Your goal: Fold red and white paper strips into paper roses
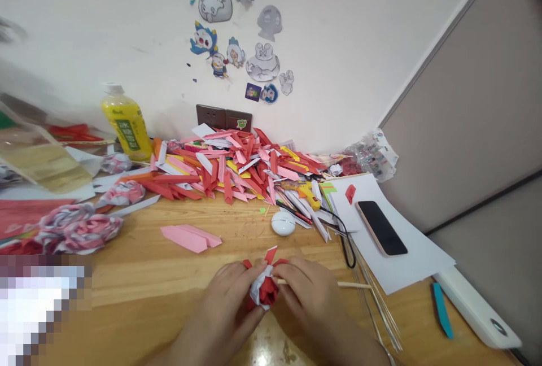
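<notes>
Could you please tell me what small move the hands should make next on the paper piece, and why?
Probably fold the upright red strip down against the red-and-white paper piece, as its end sticks out above the rest. The left hand and right hand are at opposite sides, which should help steady it.

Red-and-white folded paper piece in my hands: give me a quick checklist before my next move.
1. Left hand gripping the red-and-white folded paper piece: ok.
2. Right hand steadying its other side: ok.
3. Thin pale wooden stick joined to the piece: cannot tell; fingers cover much of it.
4. Flat pink folded paper strips apart from the big heap: ok.
5. Yellow glue gun clear of loose paper: not ok; paper strips lie around it.
6. Glue gun switched off: cannot tell.
</notes>
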`<control>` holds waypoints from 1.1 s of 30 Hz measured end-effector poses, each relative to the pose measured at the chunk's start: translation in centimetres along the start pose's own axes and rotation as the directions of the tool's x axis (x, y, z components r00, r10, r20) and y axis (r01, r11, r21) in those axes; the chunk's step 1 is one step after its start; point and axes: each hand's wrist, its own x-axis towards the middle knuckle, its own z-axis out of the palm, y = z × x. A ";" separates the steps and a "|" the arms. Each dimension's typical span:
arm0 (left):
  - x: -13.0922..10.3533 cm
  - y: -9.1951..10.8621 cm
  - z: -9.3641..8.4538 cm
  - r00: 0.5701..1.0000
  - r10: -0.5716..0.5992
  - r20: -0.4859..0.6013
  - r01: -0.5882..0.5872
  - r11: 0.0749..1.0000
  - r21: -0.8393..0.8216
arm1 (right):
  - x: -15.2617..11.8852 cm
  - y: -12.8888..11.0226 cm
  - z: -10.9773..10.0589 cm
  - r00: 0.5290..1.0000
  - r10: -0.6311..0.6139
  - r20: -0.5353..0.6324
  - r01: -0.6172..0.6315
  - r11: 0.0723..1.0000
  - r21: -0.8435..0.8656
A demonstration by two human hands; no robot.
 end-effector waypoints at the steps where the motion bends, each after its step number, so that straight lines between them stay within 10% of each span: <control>1: 0.0 0.0 0.0 1.000 0.004 -0.005 -0.004 1.000 0.001 | 0.0 0.0 0.0 1.000 0.001 -0.004 -0.001 1.000 0.001; 33: 0.2 0.1 -0.2 0.999 -0.034 0.034 0.035 0.999 -0.013 | -0.8 0.4 0.6 0.997 -0.075 -0.027 0.072 0.994 -0.086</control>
